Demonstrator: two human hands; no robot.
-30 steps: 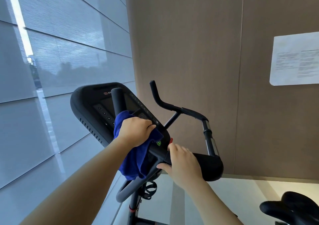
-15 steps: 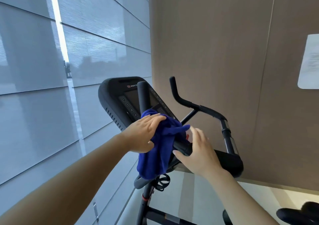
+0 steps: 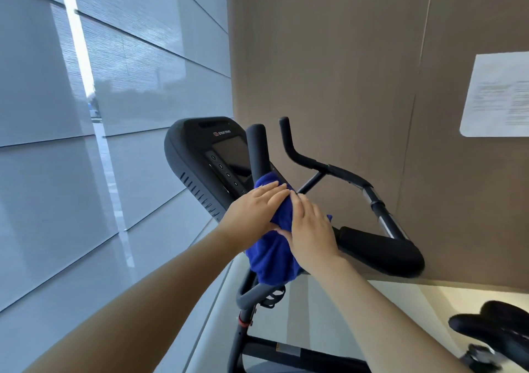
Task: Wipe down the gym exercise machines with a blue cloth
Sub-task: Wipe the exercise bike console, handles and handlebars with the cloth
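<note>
A black exercise bike stands before me, its console (image 3: 200, 155) tilted up at centre and its handlebar (image 3: 380, 246) curving off to the right. A blue cloth (image 3: 272, 255) is bunched around the base of the upright left handle (image 3: 257, 149). My left hand (image 3: 254, 212) presses flat on the cloth from the left. My right hand (image 3: 312, 232) lies over the cloth from the right, fingers touching the left hand's. The cloth's lower part hangs loose under both hands.
A frosted glass wall (image 3: 100, 115) runs along the left. A tan panel wall (image 3: 343, 72) stands behind the bike, with a paper notice (image 3: 498, 94) at right. The black saddle (image 3: 492, 329) sits at lower right. A bottle holder (image 3: 272, 298) hangs under the bars.
My right hand left the handlebar grip and came onto the cloth beside my left hand. My left hand opened from a fist to flat fingers. The view shifted right.
</note>
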